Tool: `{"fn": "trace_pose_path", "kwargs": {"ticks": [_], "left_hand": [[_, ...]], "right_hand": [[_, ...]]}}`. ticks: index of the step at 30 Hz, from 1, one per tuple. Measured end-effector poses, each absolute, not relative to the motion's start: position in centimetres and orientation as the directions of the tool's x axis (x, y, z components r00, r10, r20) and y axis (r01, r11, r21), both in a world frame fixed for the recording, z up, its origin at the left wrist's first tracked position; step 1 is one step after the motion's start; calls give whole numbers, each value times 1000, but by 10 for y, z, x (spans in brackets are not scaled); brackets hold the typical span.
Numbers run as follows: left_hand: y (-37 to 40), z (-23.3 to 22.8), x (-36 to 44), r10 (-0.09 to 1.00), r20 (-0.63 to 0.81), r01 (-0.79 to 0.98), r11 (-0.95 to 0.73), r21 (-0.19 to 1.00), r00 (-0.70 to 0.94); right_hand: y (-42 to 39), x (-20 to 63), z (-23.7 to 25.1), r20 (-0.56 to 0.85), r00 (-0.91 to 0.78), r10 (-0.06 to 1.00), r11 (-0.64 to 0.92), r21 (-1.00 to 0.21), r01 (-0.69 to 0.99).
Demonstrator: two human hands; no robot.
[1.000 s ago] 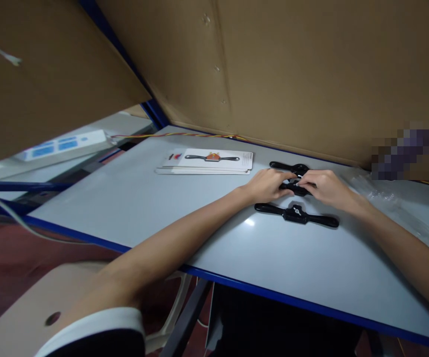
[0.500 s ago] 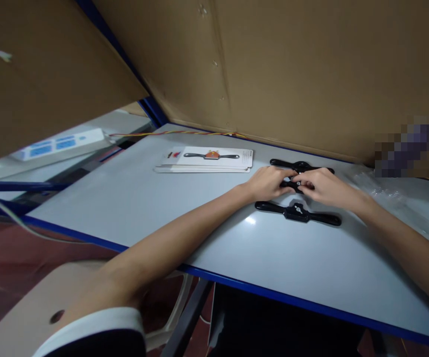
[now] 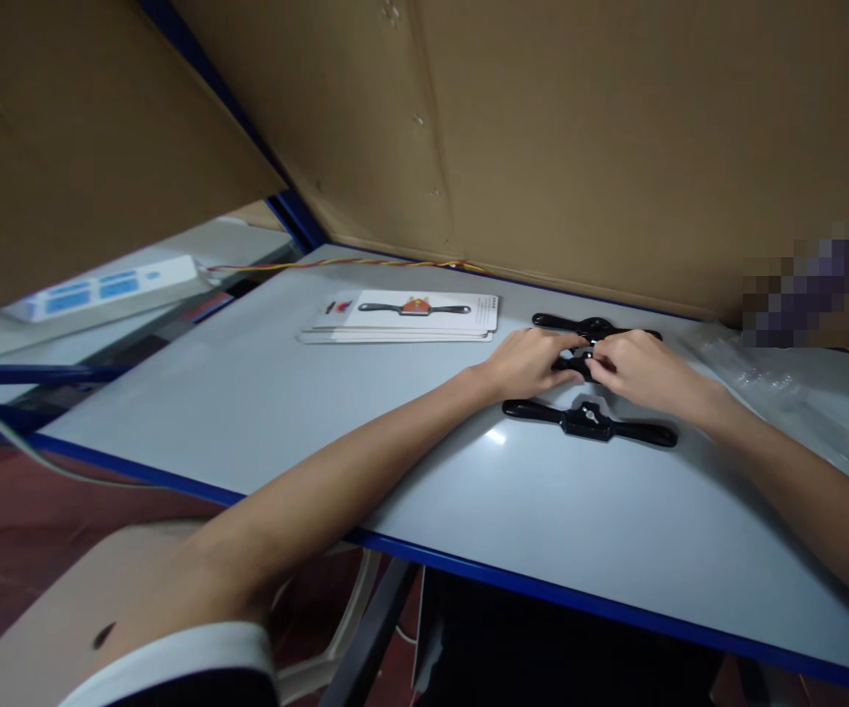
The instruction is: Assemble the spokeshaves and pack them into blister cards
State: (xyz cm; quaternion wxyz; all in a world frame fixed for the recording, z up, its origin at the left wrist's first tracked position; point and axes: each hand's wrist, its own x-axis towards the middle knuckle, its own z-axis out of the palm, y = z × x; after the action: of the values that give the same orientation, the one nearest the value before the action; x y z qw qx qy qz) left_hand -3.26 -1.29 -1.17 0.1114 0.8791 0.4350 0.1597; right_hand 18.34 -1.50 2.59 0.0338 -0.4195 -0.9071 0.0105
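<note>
No writing on the printed cards (image 3: pixel 401 316) was legible (only a pictured tool). Right of centre, the left hand (image 3: pixel 529 362) and right hand (image 3: pixel 641 370) were both closed on a black two-handled tool (image 3: pixel 577 362) on the table (image 3: pixel 262 403), between two similar tools.

- One view only, from a camera worn on the person's head, looking forward and down across the desk (image 3: pixel 262 393).
- It faces the cardboard wall (image 3: pixel 578 147) at the desk's far edge, angled a little to the right.
- Both forearms run in from the bottom corners, so the lens sits close above them.
- The near blue desk edge (image 3: pixel 542 589) cuts across the lower frame, with floor showing at the left.
</note>
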Motion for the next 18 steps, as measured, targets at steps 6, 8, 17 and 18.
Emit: {"fn": "trace_pose_path", "kwargs": {"ticks": [6, 8, 17, 18], "left_hand": [[-14, -9, -32, 815, 149, 742, -574, 346, 560], [-14, -9, -32, 816, 149, 740, -571, 354, 559], [-13, -10, -33, 807, 162, 727, -585, 359, 568], [-13, -10, -33, 806, 161, 726, -585, 362, 570]], "right_hand": [[-15, 184, 37, 77, -686, 724, 689, -18, 725], [-16, 185, 38, 54, -683, 728, 683, 21, 730], [-16, 184, 33, -10, -716, 698, 716, 41, 697], [-16, 183, 32, 15, -701, 713, 699, 51, 713]]}}
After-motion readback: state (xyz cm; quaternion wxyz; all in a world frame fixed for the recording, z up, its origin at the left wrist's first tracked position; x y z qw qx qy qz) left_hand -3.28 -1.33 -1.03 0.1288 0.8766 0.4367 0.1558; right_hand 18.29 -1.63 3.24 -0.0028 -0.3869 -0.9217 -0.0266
